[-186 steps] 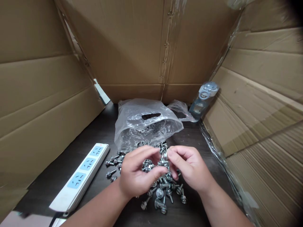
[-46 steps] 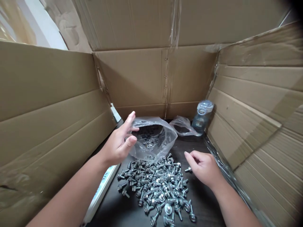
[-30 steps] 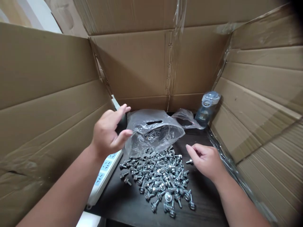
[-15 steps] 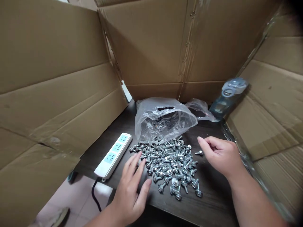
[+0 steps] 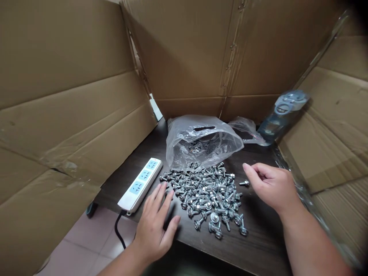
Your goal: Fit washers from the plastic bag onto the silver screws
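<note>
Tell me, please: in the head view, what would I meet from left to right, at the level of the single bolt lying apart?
Left cardboard wall → power strip → left hand, its fingers → pile of bolts → single bolt → right hand → right cardboard wall.

Bolts (image 5: 207, 197) lie just below mid-frame on a table (image 5: 258, 237) before a bag (image 5: 185, 128), a power strip (image 5: 140, 184) left, a bottle (image 5: 276, 123) upper right.

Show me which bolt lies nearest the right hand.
The lone bolt just left of the right hand. It lies by itself on the dark table, with a gap between it and the crowded pile of bolts.
</note>
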Demonstrator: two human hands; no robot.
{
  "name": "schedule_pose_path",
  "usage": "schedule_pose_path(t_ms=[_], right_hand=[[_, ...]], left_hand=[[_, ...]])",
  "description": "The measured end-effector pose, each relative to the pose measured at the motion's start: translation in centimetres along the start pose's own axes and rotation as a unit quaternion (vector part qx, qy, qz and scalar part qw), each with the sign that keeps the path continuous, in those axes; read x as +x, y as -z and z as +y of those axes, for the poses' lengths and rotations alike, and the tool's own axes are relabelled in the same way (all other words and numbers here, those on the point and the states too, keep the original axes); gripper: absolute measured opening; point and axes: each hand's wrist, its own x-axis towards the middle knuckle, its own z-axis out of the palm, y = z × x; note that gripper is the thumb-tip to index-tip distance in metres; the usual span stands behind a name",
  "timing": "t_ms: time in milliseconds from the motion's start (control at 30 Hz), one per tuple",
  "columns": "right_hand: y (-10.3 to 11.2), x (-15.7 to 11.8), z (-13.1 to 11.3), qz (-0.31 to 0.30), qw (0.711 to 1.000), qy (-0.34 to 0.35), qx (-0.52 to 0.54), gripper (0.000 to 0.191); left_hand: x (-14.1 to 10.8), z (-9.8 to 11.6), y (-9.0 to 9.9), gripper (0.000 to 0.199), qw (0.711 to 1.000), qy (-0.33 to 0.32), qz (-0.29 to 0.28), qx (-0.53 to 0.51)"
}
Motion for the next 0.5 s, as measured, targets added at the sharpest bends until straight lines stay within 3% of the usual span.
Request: schedule_pose_path(t_ms=[133, 267, 500], right_hand=[[0.12, 0.03, -0.1, 0.0, 1.0, 0.003, -0.002, 0.038], [0.26, 0.06, -0.27, 0.004, 1.0, 0.005, 0.0, 0.038], [0.32, 0.07, -0.36, -0.005, 1.0, 0.001, -0.009, 0.038]], left_hand=[[0.0, 0.18, -0.03, 0.089, 0.999, 0.012, 0.047, -0.012], [0.29, 0.51, -0.53, 0.111, 0.998, 0.04, 0.027, 0.05], [0.57, 0.69, -0.37, 0.119, 0.997, 0.039, 0.03, 0.058]])
